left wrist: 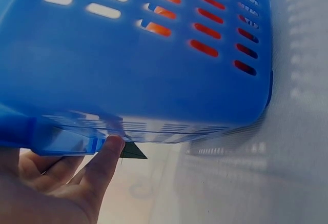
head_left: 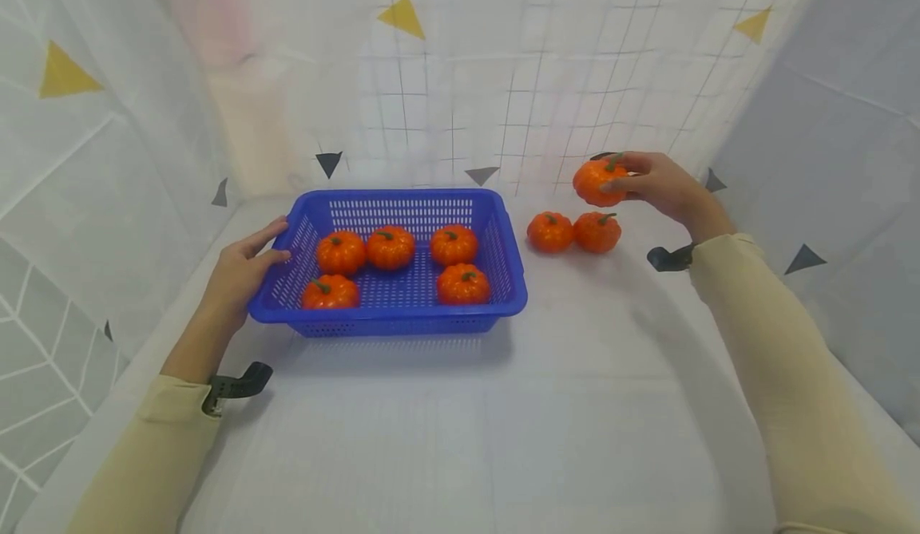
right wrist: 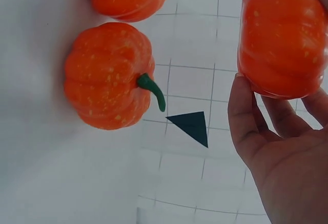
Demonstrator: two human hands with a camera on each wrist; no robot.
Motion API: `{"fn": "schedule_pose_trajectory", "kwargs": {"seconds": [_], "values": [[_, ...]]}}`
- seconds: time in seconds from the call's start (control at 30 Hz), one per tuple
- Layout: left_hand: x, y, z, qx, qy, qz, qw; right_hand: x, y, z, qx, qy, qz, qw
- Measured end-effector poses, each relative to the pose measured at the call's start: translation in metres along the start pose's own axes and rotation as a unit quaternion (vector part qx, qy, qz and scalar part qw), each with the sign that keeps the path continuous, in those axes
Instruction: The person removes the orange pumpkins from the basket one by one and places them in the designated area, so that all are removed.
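My left hand (head_left: 240, 274) grips the left rim of a blue plastic basket (head_left: 410, 324), its thumb at the top of the rim. In the left wrist view, fingers (left wrist: 102, 165) reach under the lip against the slotted wall. Several small orange pumpkins with green stems, such as a front-left pumpkin (head_left: 330, 293), sit in the basket. Off to the right, my right hand (head_left: 664, 187) holds another pumpkin (head_left: 598, 181) up between thumb and fingers. Below it, a left pumpkin (head_left: 549, 232) and a right pumpkin (head_left: 597, 232) stand side by side on the white table.
A white sheet wall (head_left: 460, 79) with a grid and coloured triangles rises behind the basket. Grey side sheets (head_left: 848, 159) flank the white table (head_left: 431, 438). Dark straps circle both wrists.
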State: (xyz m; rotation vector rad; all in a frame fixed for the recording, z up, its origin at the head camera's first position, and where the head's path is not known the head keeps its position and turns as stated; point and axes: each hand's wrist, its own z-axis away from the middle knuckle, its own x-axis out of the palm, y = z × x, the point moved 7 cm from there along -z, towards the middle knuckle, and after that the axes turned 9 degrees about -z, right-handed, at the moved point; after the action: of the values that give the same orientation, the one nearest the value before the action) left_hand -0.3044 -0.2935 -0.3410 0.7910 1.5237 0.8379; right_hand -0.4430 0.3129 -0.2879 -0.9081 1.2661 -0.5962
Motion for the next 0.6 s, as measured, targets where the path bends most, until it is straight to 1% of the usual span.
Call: {"fn": "schedule_pose_trajectory", "kwargs": {"seconds": [0.13,0.4,0.6], "values": [[-0.001,0.001,0.0,0.004,0.001,0.003,1.0,-0.005,0.007,-0.001,0.013,0.01,0.005,1.0],[-0.001,0.003,0.0,0.003,0.003,-0.004,1.0,-0.016,0.025,-0.003,0.007,0.024,-0.012,1.0],[0.0,0.001,0.001,0.0,0.006,-0.003,1.0,-0.022,0.036,-0.001,0.031,0.043,0.003,0.999]]}}
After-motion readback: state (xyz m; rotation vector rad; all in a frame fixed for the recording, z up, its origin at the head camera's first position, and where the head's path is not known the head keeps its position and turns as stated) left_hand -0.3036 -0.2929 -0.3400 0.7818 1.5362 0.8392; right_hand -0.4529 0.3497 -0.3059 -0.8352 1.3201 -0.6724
